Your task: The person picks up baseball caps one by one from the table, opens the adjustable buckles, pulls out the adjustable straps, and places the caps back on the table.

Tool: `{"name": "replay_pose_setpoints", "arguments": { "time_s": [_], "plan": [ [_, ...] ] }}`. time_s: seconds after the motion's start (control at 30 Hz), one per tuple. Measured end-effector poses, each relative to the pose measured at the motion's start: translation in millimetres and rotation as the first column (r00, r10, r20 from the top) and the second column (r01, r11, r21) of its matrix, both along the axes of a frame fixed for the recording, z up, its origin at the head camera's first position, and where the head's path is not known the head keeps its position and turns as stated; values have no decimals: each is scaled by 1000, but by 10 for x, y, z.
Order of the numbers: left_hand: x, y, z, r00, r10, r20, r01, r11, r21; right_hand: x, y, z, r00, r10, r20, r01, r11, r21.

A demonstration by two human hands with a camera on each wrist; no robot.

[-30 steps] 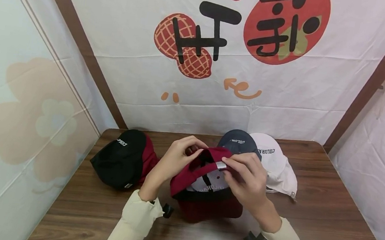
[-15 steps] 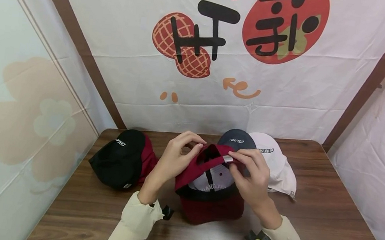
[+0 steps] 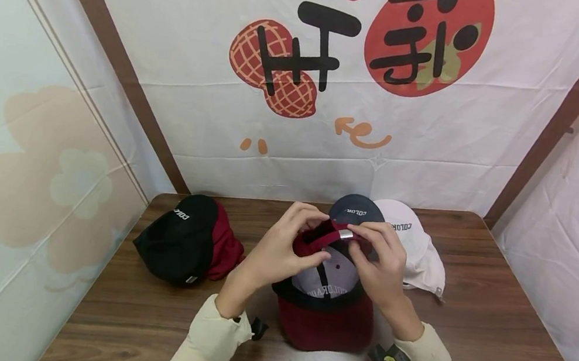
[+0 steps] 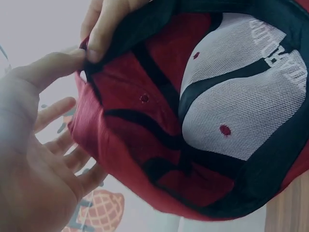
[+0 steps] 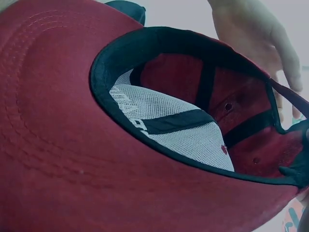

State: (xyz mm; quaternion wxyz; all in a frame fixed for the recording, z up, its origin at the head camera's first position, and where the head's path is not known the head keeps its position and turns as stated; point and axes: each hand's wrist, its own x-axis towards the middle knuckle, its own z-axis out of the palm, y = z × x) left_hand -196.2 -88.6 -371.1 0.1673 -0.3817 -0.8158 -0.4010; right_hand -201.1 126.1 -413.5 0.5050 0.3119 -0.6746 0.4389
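A dark red baseball cap (image 3: 327,325) is tilted with its inside facing up. Its brim points towards me, and its pale front lining (image 4: 241,96) shows. My right hand (image 3: 381,261) pinches the back strap near its silver buckle (image 3: 345,233). My left hand (image 3: 283,244) is at the left of the cap's back opening, thumb stretched out towards the lining. In the left wrist view, its other fingers (image 4: 63,111) reach loosely past the cap's outer side. The right wrist view also shows the left hand (image 5: 256,43) beyond the cap, fingers fairly straight.
A black cap (image 3: 179,245) overlaps a red one (image 3: 224,244) on the left of the wooden table (image 3: 110,326). Behind the hands are a navy cap (image 3: 355,206) and a white cap (image 3: 414,252). A printed cloth wall (image 3: 189,76) closes off the back.
The left hand has moved right and loosened, its thumb now stretched out. The red cap has shifted a little right, showing more lining and brim. The right hand keeps pinching the strap.
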Motion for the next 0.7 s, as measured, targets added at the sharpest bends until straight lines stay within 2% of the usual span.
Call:
{"name": "replay_pose_setpoints", "arguments": {
  "time_s": [0.13,0.3,0.47,0.7],
  "plan": [
    [5,54,-25,997,45,-62,-48,998,-49,-21,15,-22,1000,-6,31,6,1000,1],
    [2,99,-55,986,90,-141,-94,995,-20,-30,19,-38,999,-12,47,12,1000,3],
    [-6,124,-74,966,130,-224,-131,991,10,-43,34,-73,995,-29,95,27,1000,15],
    [-4,115,-80,963,149,-223,-144,989,41,-42,42,-94,985,-36,169,35,999,11]
  ]
}}
